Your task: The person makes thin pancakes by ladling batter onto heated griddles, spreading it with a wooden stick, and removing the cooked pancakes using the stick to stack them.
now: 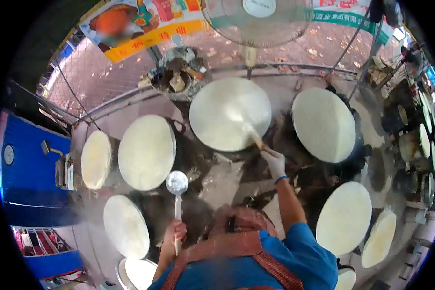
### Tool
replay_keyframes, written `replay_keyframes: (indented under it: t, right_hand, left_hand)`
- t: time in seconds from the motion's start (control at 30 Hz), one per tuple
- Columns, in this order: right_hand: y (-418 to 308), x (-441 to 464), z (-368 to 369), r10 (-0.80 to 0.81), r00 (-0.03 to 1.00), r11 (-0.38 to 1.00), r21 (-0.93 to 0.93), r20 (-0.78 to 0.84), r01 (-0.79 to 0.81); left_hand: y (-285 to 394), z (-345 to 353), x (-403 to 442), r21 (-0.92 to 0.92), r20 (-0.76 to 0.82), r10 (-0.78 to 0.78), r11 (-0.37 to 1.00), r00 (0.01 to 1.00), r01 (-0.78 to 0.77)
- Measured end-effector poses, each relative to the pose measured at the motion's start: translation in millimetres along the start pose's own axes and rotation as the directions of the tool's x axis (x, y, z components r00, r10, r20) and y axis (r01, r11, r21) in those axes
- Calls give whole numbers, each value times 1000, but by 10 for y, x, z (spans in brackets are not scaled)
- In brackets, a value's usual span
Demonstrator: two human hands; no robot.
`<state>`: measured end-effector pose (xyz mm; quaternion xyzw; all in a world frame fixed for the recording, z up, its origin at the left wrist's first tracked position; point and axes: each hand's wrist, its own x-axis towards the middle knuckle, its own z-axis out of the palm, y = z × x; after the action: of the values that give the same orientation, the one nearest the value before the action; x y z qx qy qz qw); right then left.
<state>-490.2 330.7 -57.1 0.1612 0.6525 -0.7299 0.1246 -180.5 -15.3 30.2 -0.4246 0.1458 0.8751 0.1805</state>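
Note:
My left hand [175, 232] is closed around the handle of a ladle [177, 182]; its round bowl is raised and coated with pale batter. In a white glove, my right hand [274, 163] grips a tool with a wooden handle [259, 141]. That tool's pale far end blurs over the top-centre griddle, so its kind is unclear. Beneath it a thin, pale round pancake [217, 111] covers the griddle. To the left of the ladle are another large pancake [147, 152] and a lower one [126, 227]. A pancake [324, 124] lies right of my gloved hand.
Browner pancakes lie at far left [95, 159] and far right [379, 238], with a pale one [344, 218] at lower right. A tub [123, 276] of white liquid stands at lower left. Beyond the centre griddle are a fan [257, 24] and a cluttered container [179, 72].

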Motion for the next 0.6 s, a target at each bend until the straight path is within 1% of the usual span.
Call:
replay_keyframes:
  t: [0.03,0.07,0.1,0.13,0.17,0.2,0.23,0.27,0.3,0.33,0.37,0.4,0.43,0.47,0.5,0.53,0.57,0.6]
  right_hand:
    - [-77,184,-86,-90,995,995,26,-47,92]
    - [-162,417,-131,-189,971,975,-149,-148,167]
    - [-270,613,-151,-293,927,921,-328,-236,208]
    - [-541,573,-82,-322,920,687,-724,-222,66]
    - [-583,646,-5,-387,919,452,-884,-74,119]
    - [-590,627,75,-375,923,275,-942,79,192]
    - [-609,600,133,-333,915,92,-957,229,274]
    - [-622,548,78,-287,893,2,-932,347,363]
    - [-634,509,-10,-383,831,-19,-903,403,429]
    - [-674,437,-116,-411,836,8,-915,364,402]
    - [-780,384,-204,-450,833,34,-926,322,376]
    - [-571,531,-314,-419,891,148,-955,176,258]
    - [-391,517,-290,-439,879,134,-954,184,267]
    - [-229,463,-270,-461,866,118,-954,192,274]
    - [-158,414,-236,-481,853,101,-954,202,283]
    - [-355,203,-183,-441,860,80,-944,255,321]
    - [-400,162,-242,-450,865,98,-951,222,294]
    - [-428,161,-364,-456,869,113,-957,189,268]
  left_hand:
    - [32,23,1,-15,41,-19,1000,999,19]
    - [48,64,39,67,29,103,992,994,-104]
    - [100,64,80,27,-2,75,997,997,-75]
    - [151,157,120,8,19,45,999,999,-45]
    - [191,230,137,-13,33,15,1000,999,-15]
    - [235,320,172,23,15,15,1000,1000,-16]
    - [304,447,241,56,-6,18,998,1000,-18]
    - [332,563,294,77,-34,19,997,999,-16]
    - [346,647,399,193,-41,127,974,991,-117]
    - [533,510,649,118,74,-21,993,997,13]
    - [585,741,734,168,5,51,984,999,-51]
    - [685,861,851,188,93,-31,982,995,13]
    - [707,1119,952,242,46,93,965,995,-101]
    - [747,1328,1047,297,43,124,946,991,-132]
    - [753,1544,1135,376,59,208,901,976,-215]
    - [786,1680,1254,348,109,205,909,973,-231]
    - [811,1753,1402,307,123,215,920,969,-243]
    - [780,1941,1435,311,101,266,907,959,-284]
